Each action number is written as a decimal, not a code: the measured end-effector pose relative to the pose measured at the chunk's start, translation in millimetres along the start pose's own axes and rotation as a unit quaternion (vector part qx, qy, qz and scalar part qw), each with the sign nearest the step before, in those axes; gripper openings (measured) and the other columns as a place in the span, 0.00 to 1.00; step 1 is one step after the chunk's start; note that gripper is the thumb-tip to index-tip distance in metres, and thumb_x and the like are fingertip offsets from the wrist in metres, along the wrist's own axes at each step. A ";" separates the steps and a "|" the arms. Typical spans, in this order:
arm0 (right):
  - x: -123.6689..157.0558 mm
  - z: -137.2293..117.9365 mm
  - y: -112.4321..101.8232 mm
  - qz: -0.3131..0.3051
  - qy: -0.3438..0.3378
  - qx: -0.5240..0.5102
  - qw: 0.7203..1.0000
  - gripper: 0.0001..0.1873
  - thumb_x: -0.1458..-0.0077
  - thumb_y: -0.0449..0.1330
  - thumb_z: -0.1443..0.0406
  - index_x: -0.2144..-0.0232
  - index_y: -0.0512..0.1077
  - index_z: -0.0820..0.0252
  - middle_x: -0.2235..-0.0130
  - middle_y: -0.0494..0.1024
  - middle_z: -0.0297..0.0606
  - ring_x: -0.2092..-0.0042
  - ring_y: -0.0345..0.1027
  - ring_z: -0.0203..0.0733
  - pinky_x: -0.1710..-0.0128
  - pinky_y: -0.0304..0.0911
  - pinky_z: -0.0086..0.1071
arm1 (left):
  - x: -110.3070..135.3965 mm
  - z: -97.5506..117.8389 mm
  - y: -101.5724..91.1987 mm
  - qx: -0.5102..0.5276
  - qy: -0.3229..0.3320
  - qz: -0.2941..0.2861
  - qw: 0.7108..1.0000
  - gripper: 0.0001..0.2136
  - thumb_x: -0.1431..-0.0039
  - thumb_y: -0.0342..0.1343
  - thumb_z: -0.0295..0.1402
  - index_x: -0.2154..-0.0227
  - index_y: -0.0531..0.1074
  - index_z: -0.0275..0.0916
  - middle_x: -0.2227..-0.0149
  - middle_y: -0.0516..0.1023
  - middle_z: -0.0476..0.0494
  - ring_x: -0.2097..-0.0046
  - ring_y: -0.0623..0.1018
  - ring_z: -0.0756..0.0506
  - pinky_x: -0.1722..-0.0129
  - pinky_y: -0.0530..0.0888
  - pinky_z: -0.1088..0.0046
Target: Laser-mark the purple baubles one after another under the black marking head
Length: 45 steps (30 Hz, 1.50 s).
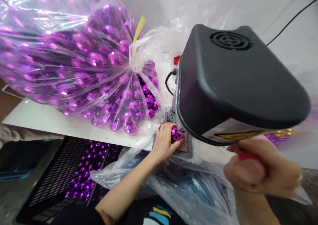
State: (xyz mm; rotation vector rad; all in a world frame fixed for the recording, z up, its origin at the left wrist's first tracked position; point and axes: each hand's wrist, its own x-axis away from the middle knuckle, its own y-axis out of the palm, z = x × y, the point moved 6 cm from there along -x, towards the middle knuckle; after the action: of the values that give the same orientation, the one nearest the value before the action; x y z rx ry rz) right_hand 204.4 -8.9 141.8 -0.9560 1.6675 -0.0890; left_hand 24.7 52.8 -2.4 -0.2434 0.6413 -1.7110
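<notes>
My left hand (pixel 165 139) is closed around a shiny purple faceted ball (pixel 176 133), keeping it over the grey base plate (pixel 190 147) of a bench press. My right hand (pixel 263 165) wraps round a red-ended lever handle (pixel 250 158) at the press's front right; motion blurs it somewhat. The press's large black housing (pixel 238 82) covers the upper right, with a round vent on top and a yellow warning label in front. What lies under the housing, above the ball, is hidden from me.
A big clear bag (pixel 81 63) of purple balls, tied with a yellow strip, fills the table's left. Below stands a black crate (pixel 53 168) holding many small purple balls. Loose plastic sheeting (pixel 184 188) hangs at the table's front edge. A black cable (pixel 293 21) runs behind the press.
</notes>
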 end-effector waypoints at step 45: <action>-95.7 22.7 13.1 0.126 0.116 -0.135 0.976 0.20 0.41 0.56 0.54 0.73 0.66 0.68 0.76 0.59 0.32 0.72 0.52 0.22 0.71 0.47 0.24 | -84.1 -8.7 -99.5 -0.350 0.109 0.018 0.930 0.23 0.40 0.61 0.35 0.43 0.69 0.37 0.46 0.77 0.33 0.40 0.69 0.32 0.32 0.48 0.40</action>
State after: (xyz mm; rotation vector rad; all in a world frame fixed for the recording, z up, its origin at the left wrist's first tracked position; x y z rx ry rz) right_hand 217.8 68.9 202.0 -0.9520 2.0415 0.2097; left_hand -41.9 146.9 59.0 -0.5382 1.4082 -1.4251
